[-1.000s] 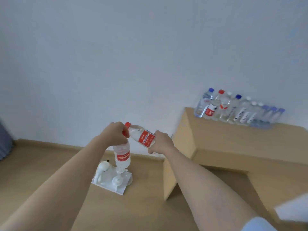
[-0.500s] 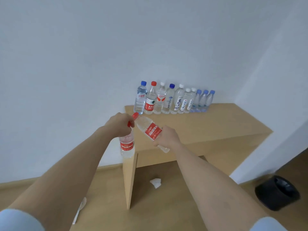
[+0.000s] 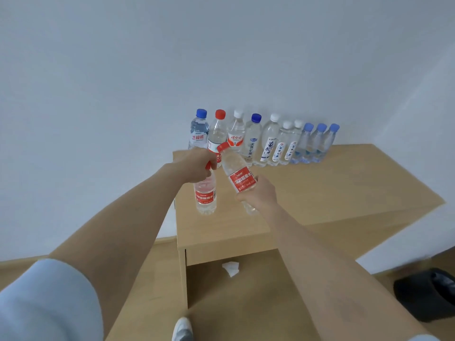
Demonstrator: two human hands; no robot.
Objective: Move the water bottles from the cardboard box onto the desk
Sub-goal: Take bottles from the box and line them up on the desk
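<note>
- Row of bottles [image 3: 264, 143]: ten, upright along the back edge of the desk [image 3: 332, 193], against the wall [image 3: 221, 57]. Caps from left: blue, red, white, blue, three white, three pale blue. The three at the right end are shorter.
- Left-hand members of the row stand directly behind both hands; the held bottles partly cover the red-capped one.
- Floor [image 3: 152, 303] under the desk: crumpled white paper scrap [image 3: 231, 268]. Black bin [image 3: 428, 291] at lower right, beside the desk. Tip of a light shoe [image 3: 182, 328] at the bottom edge.
- Left hand [image 3: 197, 166]: fingers [image 3: 200, 177] clamped round the neck of the left bottle [image 3: 205, 195], which hangs upright over the desk's front-left corner. Contact with the desk: cannot tell.
- Right hand [image 3: 258, 193]: fingers [image 3: 242, 199] wrapped round the lower body of the right bottle [image 3: 240, 175], tilted with cap up and to the left, held above the desk.
- Both held bottles: clear plastic, red cap, red label with white lettering. The right bottle's cap sits just beside the left hand.
</note>
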